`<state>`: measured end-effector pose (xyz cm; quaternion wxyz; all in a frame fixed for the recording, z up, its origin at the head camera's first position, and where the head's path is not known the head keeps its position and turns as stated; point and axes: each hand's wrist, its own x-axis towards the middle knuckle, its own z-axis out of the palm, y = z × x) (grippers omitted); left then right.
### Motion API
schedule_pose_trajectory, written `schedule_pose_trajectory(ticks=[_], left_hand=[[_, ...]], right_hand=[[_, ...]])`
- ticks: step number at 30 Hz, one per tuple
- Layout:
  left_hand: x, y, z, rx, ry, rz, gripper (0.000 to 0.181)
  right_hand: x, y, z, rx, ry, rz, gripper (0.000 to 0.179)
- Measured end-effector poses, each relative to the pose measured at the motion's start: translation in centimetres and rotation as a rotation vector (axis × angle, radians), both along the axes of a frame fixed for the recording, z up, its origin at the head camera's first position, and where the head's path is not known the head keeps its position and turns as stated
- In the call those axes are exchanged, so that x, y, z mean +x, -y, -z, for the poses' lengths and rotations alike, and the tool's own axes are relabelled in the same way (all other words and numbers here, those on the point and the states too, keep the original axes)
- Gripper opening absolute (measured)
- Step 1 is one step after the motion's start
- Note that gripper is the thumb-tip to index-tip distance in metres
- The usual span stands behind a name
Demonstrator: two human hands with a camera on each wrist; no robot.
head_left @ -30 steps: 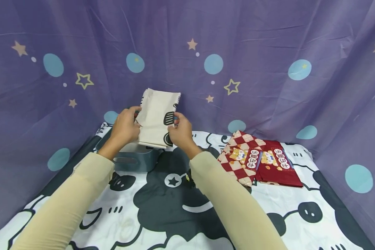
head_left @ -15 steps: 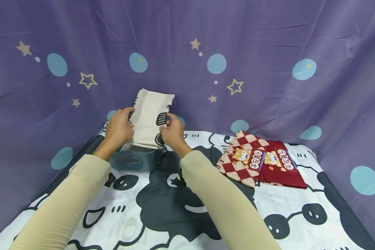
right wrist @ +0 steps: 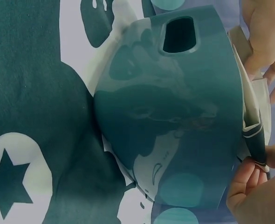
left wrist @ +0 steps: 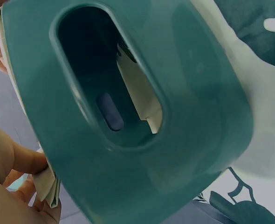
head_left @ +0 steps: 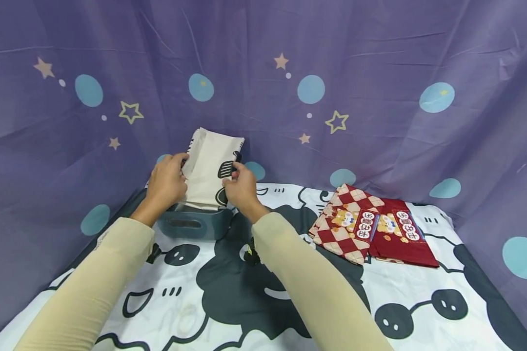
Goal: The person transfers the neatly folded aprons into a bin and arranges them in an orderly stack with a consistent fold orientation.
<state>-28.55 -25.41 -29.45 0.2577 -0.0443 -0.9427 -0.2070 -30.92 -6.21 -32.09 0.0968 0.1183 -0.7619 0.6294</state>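
Observation:
A folded cream cloth (head_left: 204,180) with a black spatula print stands tilted at the mouth of a blue-green plastic basket (head_left: 195,226). My left hand (head_left: 164,181) pinches its left side, and my right hand (head_left: 242,187) grips the right side between thumb and fingers. In the left wrist view, cream fabric (left wrist: 138,84) shows inside the basket through the handle hole, and the left hand (left wrist: 11,177) is at the rim. The right wrist view has the right hand (right wrist: 261,186) pinching the cloth's dark-printed edge just past the rim. The cloth's lower end is hidden behind the basket wall.
Two folded red cloths (head_left: 373,226) with cartoon patches lie on the right of the bed-like surface, which has a black-and-white printed cover (head_left: 167,302). A purple curtain (head_left: 263,97) with stars and dots hangs close behind. A small dark object (head_left: 252,254) is beside the right sleeve.
Both hands have moved left with the cream cloth and lowered it slightly toward the basket's mouth. The head view has shifted a little. The red cloths stay where they were.

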Motion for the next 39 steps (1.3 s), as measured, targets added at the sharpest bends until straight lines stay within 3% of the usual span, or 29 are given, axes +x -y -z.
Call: schedule_pose_trajectory(ticks=[9,21,24,30,39], left_hand=[[-0.4,0.4,1.1,-0.037,-0.009,0.007,0.060],[-0.4,0.8,1.5,-0.039,-0.001,0.000,0.063],[-0.4,1.0,1.6,-0.053,0.037,-0.011,0.061],[-0.5,1.3,2.0,-0.129,0.177,-0.080,0.059],[-0.5,1.2,2.1,-0.142,0.169,-0.065,0.057]], right_hand=[[-0.3,0.3,0.4,0.048,0.005,0.003,0.058],[-0.2,0.5,0.1,0.147,0.026,-0.004,0.054],[-0.1,0.3,0.1,0.198,0.015,0.006,0.055],[-0.3,-0.5,0.1,0.286,-0.003,0.017,0.064],[-0.3,-1.2,0.1,0.292,-0.034,-0.032,0.056]])
